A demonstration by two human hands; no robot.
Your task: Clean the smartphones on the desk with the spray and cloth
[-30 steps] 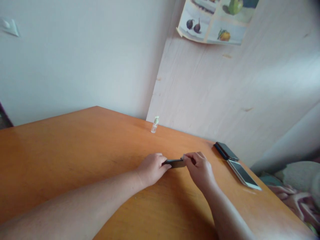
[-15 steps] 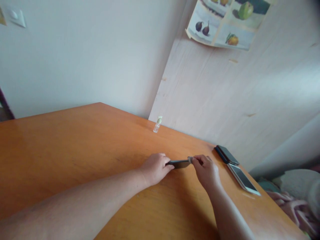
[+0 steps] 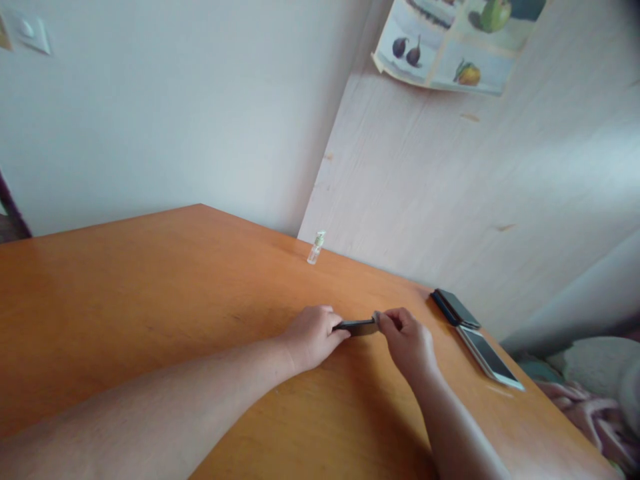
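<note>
My left hand (image 3: 316, 337) is closed on the near left end of a thin dark phone (image 3: 361, 327), thumb on the near side and fingers behind. The phone is seen almost edge-on, held just above the table. At its right end, the fingertips of my right hand (image 3: 407, 339) pinch a small greyish cloth (image 3: 376, 318), pressed against the phone's edge. Most of the cloth is hidden by the fingers. Beyond the hands a small clear pump bottle (image 3: 315, 250) stands upright near the table's back edge.
On the right of the orange-brown table (image 3: 165, 280) lie a white phone (image 3: 491, 357) with a dark screen and, touching it, a dark wallet-like case (image 3: 456, 308). Behind rises a pale board (image 3: 425, 173) with a fruit painting (image 3: 460, 47). Pinkish fabric (image 3: 590, 413) lies past the right edge.
My right hand has shifted slightly left along the phone's edge with the cloth. My left hand keeps its hold on the phone almost unmoved.
</note>
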